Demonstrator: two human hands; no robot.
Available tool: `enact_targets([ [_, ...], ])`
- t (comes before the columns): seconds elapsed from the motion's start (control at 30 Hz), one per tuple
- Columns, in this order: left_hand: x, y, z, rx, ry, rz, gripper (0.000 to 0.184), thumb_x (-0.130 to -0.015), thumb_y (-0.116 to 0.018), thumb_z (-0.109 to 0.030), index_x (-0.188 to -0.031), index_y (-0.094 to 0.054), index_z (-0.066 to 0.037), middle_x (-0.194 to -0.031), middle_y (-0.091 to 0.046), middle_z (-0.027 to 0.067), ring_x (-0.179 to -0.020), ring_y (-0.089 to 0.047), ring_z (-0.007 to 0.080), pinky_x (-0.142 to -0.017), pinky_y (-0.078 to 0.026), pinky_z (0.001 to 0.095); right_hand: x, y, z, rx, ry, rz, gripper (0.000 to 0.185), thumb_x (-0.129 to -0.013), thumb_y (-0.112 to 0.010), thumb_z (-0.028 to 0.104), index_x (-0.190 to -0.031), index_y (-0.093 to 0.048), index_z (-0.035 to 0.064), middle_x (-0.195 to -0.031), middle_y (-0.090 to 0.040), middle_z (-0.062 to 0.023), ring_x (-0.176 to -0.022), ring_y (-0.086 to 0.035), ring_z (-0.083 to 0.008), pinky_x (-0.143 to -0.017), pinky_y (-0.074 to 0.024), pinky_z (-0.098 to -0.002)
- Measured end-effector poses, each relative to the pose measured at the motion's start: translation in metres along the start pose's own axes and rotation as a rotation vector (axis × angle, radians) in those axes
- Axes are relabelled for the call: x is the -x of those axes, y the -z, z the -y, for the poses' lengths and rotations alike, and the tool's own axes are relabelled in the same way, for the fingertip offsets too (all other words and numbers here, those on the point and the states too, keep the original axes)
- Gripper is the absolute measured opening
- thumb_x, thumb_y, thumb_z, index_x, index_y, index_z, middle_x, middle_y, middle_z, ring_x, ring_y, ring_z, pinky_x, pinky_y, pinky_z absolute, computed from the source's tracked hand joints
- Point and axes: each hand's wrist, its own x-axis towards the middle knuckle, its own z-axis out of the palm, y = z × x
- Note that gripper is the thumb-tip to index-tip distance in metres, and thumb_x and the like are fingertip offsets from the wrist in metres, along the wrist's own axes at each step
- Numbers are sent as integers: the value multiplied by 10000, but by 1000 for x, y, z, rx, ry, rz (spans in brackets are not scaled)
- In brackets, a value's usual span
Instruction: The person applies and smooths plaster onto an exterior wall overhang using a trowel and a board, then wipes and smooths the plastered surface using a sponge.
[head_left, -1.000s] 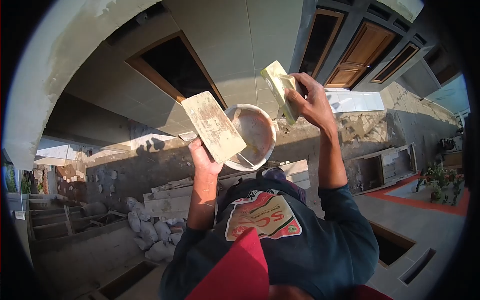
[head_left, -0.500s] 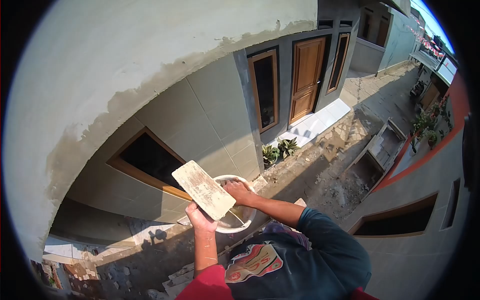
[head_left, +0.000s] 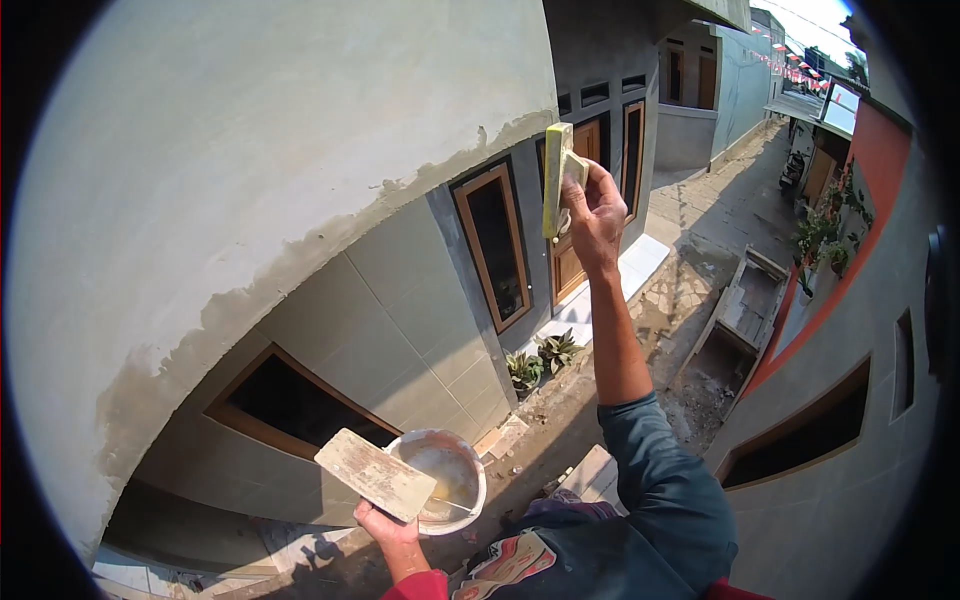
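Note:
My right hand is raised at the end of an outstretched arm, fingers wrapped around the handle of a yellow-edged plastering float. The float stands on edge near the far corner of the pale plastered wall; whether it touches the wall I cannot tell. Low in view, my left hand grips a rectangular, plaster-stained board from below, its worn flat face upward. The board partly overlaps a white bucket holding cloudy liquid, whose wire handle hangs across the mouth.
The upper wall ends in a rough, damp-looking plaster edge above a tiled wall with a wood-framed window. Far below runs an alley with potted plants and a wooden frame. An orange-trimmed building borders the right.
My right hand has left the bucket and risen up and right, now showing the yellow-edged float. The left hand and board have shifted slightly down and left, and the view has turned.

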Motion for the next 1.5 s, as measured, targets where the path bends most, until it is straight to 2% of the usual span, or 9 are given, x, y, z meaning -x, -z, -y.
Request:
enact_targets([
  [0.27, -9, 17, 4, 25, -1, -87, 431, -849, -429, -190, -1232, -525, -15, -1199, -588, 137, -1095, -567, 309, -964, -433, 470, 9, -119, 33, 343, 615, 59, 357, -775, -639, 84, -1075, -523, -71, -941, -545, -204, -875, -554, -344, -754, -475, -428],
  [0.37, -8, 13, 5, -124, 32, -37, 425, -850, -435, -198, -1223, -534, -20, -1191, -593, 132, -1087, -571, 303, -951, -444, 459, 67, -148, 68, 104, 616, 406, 402, -750, -676, 59, -1102, -528, -64, -980, -562, -220, -901, -578, -345, -767, -494, -406],
  [0.6, 7, 29, 1, -48, -27, -251, 460, -834, -445, -224, -1236, -531, -18, -1229, -574, 122, -1113, -554, 307, -972, -416, 494, -54, -40, -17, 346, 248, -160, 266, -811, -583, 103, -1033, -573, -44, -940, -557, -201, -852, -567, -323, -756, -474, -416],
  [0.83, -5, 61, 10, -116, 88, -171, 454, -845, -435, -238, -1239, -537, -39, -1229, -573, 124, -1141, -531, 302, -983, -405, 478, 16, -110, 36, 208, 598, 276, 343, -760, -650, 68, -1061, -550, -60, -954, -566, -204, -894, -574, -337, -777, -488, -408],
  [1.0, 4, 47, 18, -108, -27, -224, 459, -844, -437, -236, -1245, -526, -31, -1239, -565, 124, -1138, -531, 310, -975, -411, 479, -35, -35, -17, 374, 391, -87, 312, -756, -618, 67, -1031, -555, -66, -948, -582, -205, -879, -575, -338, -787, -481, -413],
  [1.13, 1, 52, 25, -193, -54, -283, 435, -846, -458, -285, -1197, -560, -49, -1202, -588, 117, -1073, -575, 317, -908, -450, 522, -114, -76, -7, 433, 657, -194, 323, -758, -638, 122, -1025, -573, -47, -945, -575, -208, -883, -573, -352, -796, -477, -427],
  [1.2, 0, 66, 23, -139, -37, -295, 435, -848, -459, -287, -1196, -560, -46, -1198, -590, 116, -1072, -575, 317, -912, -450, 515, -162, -79, 34, 593, 490, 0, 312, -803, -625, 159, -1034, -584, -47, -955, -591, -210, -862, -605, -343, -769, -497, -391],
  [1.27, -1, 68, 24, -75, -9, -289, 436, -849, -461, -288, -1195, -560, -43, -1195, -592, 115, -1071, -576, 317, -915, -451, 508, -185, -63, 61, 439, 456, 55, 379, -903, -608, 291, -1210, -573, 70, -1248, -567, -177, -1101, -580, -268, -947, -444, -403],
  [1.5, -1, 77, 31, -104, 33, -255, 460, -843, -442, -255, -1238, -522, -32, -1226, -564, 131, -1129, -535, 318, -975, -406, 508, -37, -62, -13, 388, 644, 137, 365, -749, -677, 60, -1080, -561, -39, -982, -590, -202, -904, -593, -351, -796, -497, -408],
])
